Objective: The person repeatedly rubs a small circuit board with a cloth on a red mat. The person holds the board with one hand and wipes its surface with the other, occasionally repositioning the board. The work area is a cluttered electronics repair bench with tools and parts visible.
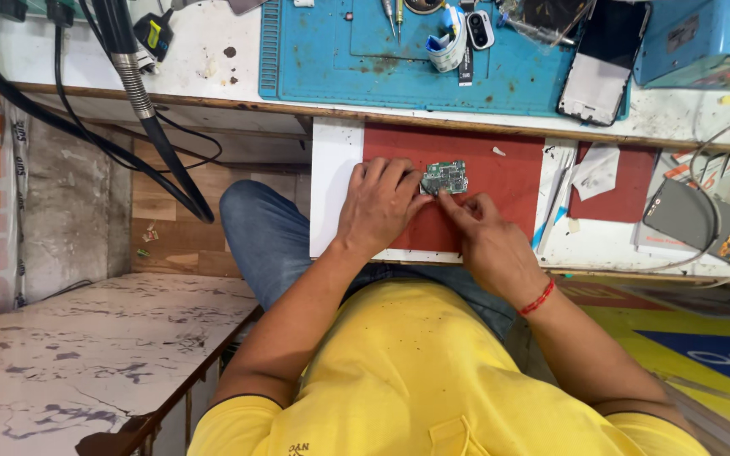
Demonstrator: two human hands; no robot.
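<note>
Bent over red mat point(500, 173): left hand point(379, 203) and right hand point(487, 241), both apparently pinching small green circuit board point(443, 178), lying flat, chips upward.

Your shirt point(399, 371) is plain yellow and your jeans point(272, 245) are blue, with a red thread band point(537, 298) on your right wrist. The circuit board point(443, 178) you see is green, speckled with silver parts, and it lies on a dull red mat point(500, 169) edged by a white board point(331, 186). Above it, your work mat point(340, 59) is bright blue with dark stains. The slab point(86, 355) to your left is white marble veined in grey-purple.
</note>
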